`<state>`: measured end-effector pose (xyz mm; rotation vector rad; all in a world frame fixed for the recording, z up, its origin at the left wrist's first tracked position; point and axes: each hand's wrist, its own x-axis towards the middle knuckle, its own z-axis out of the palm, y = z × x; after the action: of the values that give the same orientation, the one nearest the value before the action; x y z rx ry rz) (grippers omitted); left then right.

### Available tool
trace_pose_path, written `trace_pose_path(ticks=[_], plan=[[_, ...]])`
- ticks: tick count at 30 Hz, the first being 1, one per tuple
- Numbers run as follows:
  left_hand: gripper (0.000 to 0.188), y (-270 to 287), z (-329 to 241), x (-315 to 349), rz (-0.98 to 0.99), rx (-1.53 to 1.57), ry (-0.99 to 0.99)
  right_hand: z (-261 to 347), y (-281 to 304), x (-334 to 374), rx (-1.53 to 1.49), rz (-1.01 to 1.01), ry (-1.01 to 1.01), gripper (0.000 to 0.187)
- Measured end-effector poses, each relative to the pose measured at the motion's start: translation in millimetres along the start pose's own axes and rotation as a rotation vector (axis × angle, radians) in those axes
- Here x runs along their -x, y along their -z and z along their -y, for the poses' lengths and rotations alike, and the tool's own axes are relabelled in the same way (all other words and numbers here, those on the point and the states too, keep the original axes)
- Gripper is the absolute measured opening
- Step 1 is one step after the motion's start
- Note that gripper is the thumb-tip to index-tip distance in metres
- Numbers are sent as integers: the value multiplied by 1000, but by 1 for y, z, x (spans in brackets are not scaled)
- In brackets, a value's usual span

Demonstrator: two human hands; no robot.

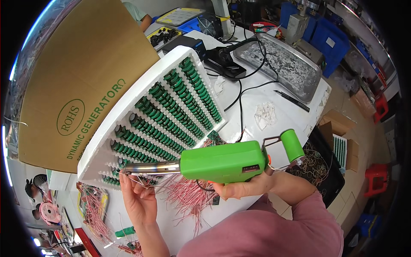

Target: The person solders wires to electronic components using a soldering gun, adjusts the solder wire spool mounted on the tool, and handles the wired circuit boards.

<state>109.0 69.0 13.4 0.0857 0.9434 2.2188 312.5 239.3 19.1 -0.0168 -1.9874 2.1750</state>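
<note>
My right hand (246, 186) is wrapped round a green soldering gun (220, 162) with a metal barrel (156, 167) and a green solder reel (292, 145) at its back end. The barrel points left, its tip just above the fingers of my left hand (140, 201). Those fingers are pinched on thin wires (147, 185) by the tip; the exact joint is too small to make out. Behind the tip leans a white foam tray (96, 156) with rows of round green circuit boards (160, 109). Below the gun lies a bundle of pink and white wires (188, 195).
A large cardboard box (81, 77) stands behind the foam tray. On the white table are a soldering iron stand (224, 64), a metal tray (284, 64), a black pen-like tool (292, 100), crumpled tissue (265, 115) and black cables. More wires (92, 210) and a green board stack (124, 232) lie at left.
</note>
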Motion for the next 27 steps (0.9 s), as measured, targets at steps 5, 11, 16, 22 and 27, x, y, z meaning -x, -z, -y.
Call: trace_pose_path(ticks=[5, 11, 16, 22, 27], plan=[[28, 3, -4, 4, -38, -47, -12, 8, -1, -1, 8, -16, -40, 27], [28, 20, -24, 2, -12, -41, 75, -7, -32, -18, -38, -38, 40, 37], [16, 34, -42, -1, 62, 69, 230, -6, -45, -31, -41, -195, 160, 57], [22, 48, -52, -2, 72, 82, 341, -2, -65, -56, 85, -187, 143, 55], [21, 54, -49, -3, 87, 101, 379, -8, -66, -61, 185, -211, 141, 55]])
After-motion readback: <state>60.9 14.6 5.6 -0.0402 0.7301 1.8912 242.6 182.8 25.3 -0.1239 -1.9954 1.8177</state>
